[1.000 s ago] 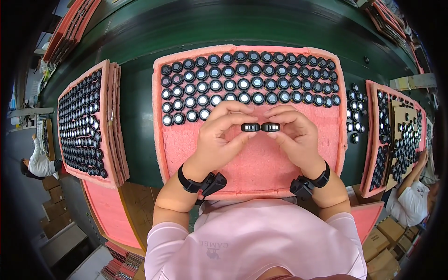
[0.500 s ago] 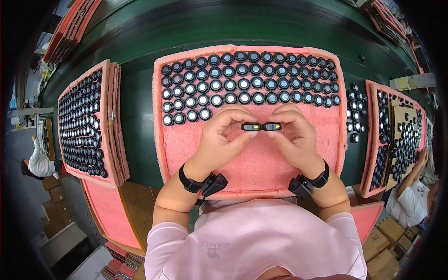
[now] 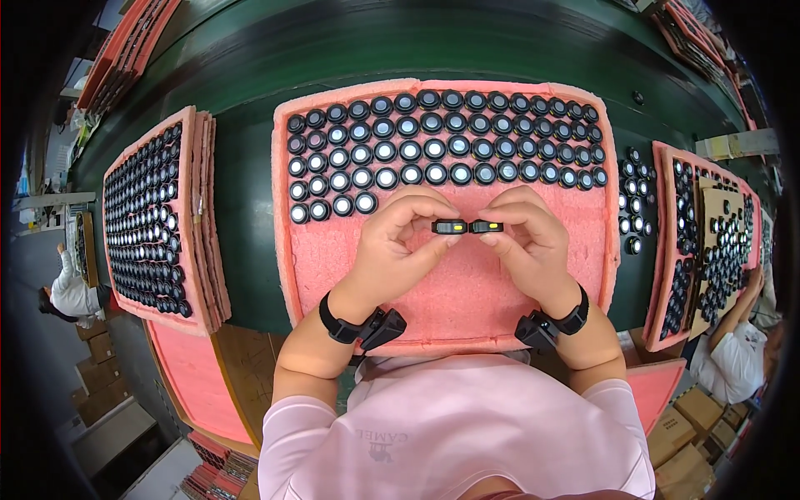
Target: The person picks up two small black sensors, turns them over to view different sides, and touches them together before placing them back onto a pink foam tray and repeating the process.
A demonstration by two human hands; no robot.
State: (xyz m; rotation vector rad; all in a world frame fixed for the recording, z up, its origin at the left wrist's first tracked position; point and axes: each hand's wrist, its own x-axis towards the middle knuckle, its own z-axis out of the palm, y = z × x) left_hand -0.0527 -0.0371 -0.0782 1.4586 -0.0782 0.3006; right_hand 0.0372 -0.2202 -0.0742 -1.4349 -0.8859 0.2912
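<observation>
My left hand (image 3: 393, 243) pinches a small black round part (image 3: 448, 227) between thumb and fingers, held edge-on with a yellow mark on its side. A matching black part (image 3: 486, 227) is pinched in my right hand (image 3: 536, 243), also edge-on with a yellow mark. The two parts are side by side, almost touching, above a pink foam tray (image 3: 450, 292). Rows of black round parts (image 3: 435, 150) with pale round tops fill the far part of that tray, with a short row at its left. A dark strap circles each wrist.
On the left, a filled pink tray (image 3: 200, 225) rests on other trays. Loose black parts (image 3: 636, 200) stand right of my tray, beside another filled tray (image 3: 658, 275). A green conveyor belt (image 3: 350, 54) runs behind. Another person (image 3: 733, 358) works at the far right.
My right hand has shifted very slightly right, and its part has turned a little. A loose black part on the green belt has moved slightly left and away. My left hand holds still.
</observation>
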